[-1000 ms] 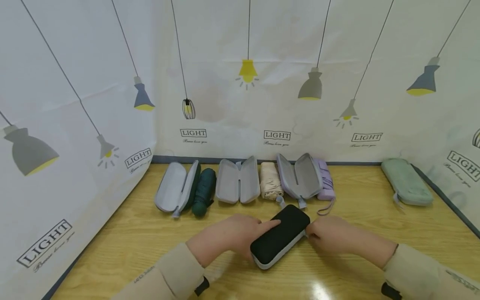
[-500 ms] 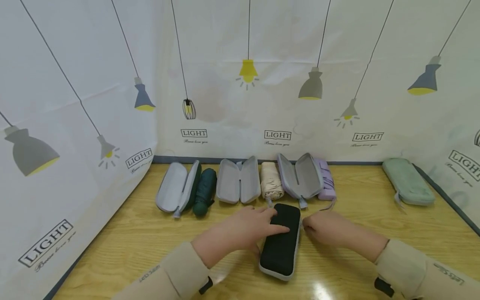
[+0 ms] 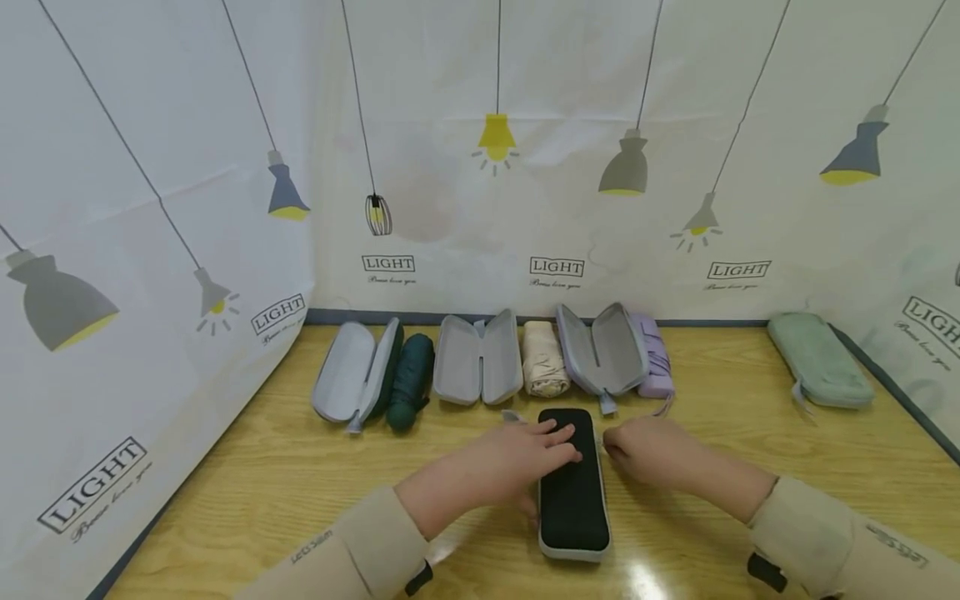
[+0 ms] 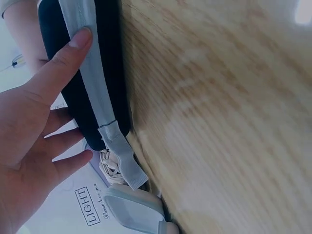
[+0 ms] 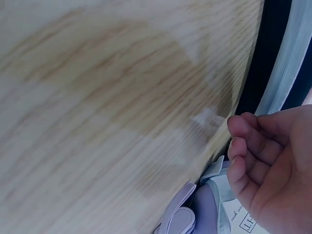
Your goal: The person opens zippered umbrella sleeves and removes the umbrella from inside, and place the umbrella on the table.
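Observation:
A black zip case (image 3: 573, 492) with a grey zipper band lies closed on the table, its long side pointing away from me. My left hand (image 3: 517, 458) holds it, fingers across the lid and thumb (image 4: 63, 61) on the band along its left side. A grey fabric tab (image 4: 123, 156) sticks out from the far end of the case. At the right side my right hand (image 3: 648, 454) has curled fingers, with thumb and forefinger pinched at the zipper band (image 5: 282, 63). The zipper pull there is mostly hidden by the fingertips.
Along the back stand open cases, dark green (image 3: 356, 371), grey (image 3: 478, 358) and lilac (image 3: 603, 350). Folded umbrellas lie beside them: dark green (image 3: 410, 379), beige (image 3: 545, 358) and lilac (image 3: 655, 358). A closed mint case (image 3: 821, 358) lies at the back right.
The black case has turned from slanting to nearly straight ahead. My left hand has moved up and right onto the lid; my right hand stays at its right side, shifted slightly left.

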### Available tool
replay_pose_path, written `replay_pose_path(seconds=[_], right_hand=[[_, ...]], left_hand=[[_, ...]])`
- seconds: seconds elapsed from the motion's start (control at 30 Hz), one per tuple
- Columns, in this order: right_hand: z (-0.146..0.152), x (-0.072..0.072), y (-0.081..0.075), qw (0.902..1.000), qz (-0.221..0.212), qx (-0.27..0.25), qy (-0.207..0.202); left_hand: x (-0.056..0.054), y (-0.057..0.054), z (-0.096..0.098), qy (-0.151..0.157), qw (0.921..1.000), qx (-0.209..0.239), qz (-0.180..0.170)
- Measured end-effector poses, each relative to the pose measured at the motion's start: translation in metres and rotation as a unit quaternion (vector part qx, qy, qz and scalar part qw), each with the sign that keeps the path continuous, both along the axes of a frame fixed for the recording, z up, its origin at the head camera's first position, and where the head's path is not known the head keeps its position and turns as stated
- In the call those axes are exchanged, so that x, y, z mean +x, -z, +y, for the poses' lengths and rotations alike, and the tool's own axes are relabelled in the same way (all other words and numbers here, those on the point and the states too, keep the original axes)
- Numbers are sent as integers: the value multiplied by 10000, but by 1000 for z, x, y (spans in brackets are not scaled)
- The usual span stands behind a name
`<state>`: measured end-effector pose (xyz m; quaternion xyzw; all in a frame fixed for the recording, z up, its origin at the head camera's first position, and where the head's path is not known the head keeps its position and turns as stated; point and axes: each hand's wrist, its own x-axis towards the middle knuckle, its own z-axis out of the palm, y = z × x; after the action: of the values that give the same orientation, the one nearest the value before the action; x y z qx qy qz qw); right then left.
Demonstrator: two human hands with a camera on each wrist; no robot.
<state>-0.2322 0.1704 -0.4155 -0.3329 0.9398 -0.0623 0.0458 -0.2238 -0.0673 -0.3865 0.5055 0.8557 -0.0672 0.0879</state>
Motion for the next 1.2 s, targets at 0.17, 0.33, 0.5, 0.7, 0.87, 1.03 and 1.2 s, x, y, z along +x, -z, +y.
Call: replay_pose_path(seconds=[0.17,0.33,0.5,0.7,0.87,1.03,1.2], right_hand=[[3,5,1,9999,-103,73,-38],[6,15,2,9995,-245,-5,-176],[8,25,0,9993,-289,-74,-229],[11,36,0,9990,-334,-12,-312],[14,47,1,9985,-234,-48,-490],[16,58,-1,9971,-439,20,-621],[14,69,-3,9952,-548,188,-785]], left_hand=[[0,3,1,-40,9997,213,-65],[0,5,4,-147,9996,196,-112],[-5,7,9,-321,9993,140,-151],[-10,9,12,-338,9993,146,102],[-12,6,15,-339,9990,231,179],[-12,4,18,-435,9987,155,193],[-11,4,21,-533,9983,-38,221]])
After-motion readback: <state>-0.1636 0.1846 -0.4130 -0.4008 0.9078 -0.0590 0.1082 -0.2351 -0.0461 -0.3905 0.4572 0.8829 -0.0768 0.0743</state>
